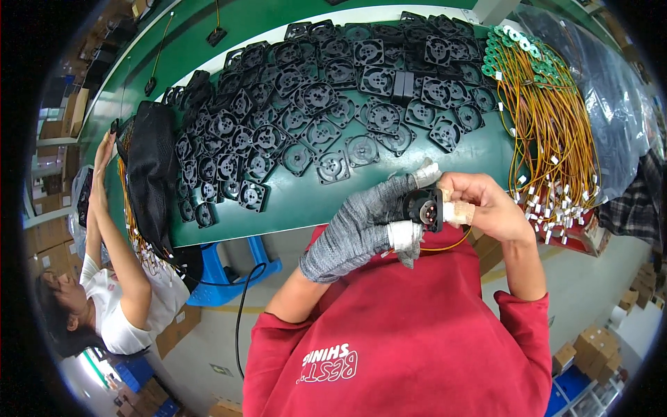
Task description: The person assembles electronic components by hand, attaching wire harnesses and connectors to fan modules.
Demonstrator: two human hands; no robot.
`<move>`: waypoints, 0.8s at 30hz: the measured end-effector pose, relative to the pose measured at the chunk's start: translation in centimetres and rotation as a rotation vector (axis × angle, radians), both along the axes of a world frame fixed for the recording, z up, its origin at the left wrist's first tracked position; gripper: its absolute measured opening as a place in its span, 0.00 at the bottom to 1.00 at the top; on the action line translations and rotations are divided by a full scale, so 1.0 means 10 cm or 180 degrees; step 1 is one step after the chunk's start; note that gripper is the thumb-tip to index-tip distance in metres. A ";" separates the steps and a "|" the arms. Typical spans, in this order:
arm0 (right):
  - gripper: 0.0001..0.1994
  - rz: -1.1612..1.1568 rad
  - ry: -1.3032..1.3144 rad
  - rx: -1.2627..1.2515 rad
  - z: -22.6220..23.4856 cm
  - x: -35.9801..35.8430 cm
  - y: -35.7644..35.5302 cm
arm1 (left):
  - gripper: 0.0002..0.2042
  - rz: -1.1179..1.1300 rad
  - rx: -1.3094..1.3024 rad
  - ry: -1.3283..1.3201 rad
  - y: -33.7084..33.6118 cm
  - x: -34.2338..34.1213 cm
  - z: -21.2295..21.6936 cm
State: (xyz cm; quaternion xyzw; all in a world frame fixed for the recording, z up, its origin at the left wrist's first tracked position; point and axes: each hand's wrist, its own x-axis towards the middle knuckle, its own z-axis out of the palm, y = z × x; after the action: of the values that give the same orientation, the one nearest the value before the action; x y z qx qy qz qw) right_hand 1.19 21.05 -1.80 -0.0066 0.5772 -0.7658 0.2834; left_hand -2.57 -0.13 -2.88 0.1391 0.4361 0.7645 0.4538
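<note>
Your left grip, in a grey glove with white-taped tips, is closed on a black frame, with one taped digit above it and another below. The frame stands tilted between them, raised in front of your red top, just off the near edge of the green surface. Your right grip, bare with taped digits, is bent in at the frame's right side; you cannot tell from this view whether it pinches the rim or a part inside. An orange wire loops below the frame, between your two grips. Beyond, many more black frames cover the surface, and to your right hangs a thick bunch of orange wires with green discs on top.
</note>
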 end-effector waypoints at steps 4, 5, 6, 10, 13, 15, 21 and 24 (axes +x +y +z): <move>0.03 -0.0266 0.0107 0.0310 -0.04 0.00 -0.03 | 0.31 -0.0071 -0.0041 -0.0166 0.00 -0.02 0.01; 0.03 -0.0264 0.0105 0.0305 -0.03 0.02 -0.04 | 0.31 0.0018 -0.0184 -0.0083 0.00 -0.01 0.01; 0.03 -0.0323 0.0116 0.0283 -0.02 0.06 -0.06 | 0.31 0.0108 -0.0329 -0.0001 0.00 0.00 0.02; 0.03 -0.0540 0.0307 0.0432 -0.10 0.19 -0.10 | 0.31 0.0195 -0.0421 0.0247 0.05 0.07 0.01; 0.03 -0.0794 0.0318 0.0553 -0.09 0.25 -0.17 | 0.31 0.0471 -0.0812 0.1117 0.08 0.15 0.04; 0.04 -0.0907 0.0497 0.0864 -0.08 0.28 -0.19 | 0.30 0.0664 -0.0599 0.0793 0.09 0.19 0.08; 0.05 -0.1046 0.0667 0.0726 -0.08 0.32 -0.28 | 0.22 0.1072 -0.0360 0.0169 0.11 0.25 0.11; 0.06 -0.1063 0.0623 0.0685 -0.13 0.35 -0.29 | 0.20 0.1070 -0.0271 -0.0312 0.12 0.22 0.10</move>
State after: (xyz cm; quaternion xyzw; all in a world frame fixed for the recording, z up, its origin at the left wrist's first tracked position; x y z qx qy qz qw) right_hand 4.73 18.11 -3.07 0.0451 0.6735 -0.7318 0.0943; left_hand -0.35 1.03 -1.85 0.0074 0.4625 0.8163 0.3459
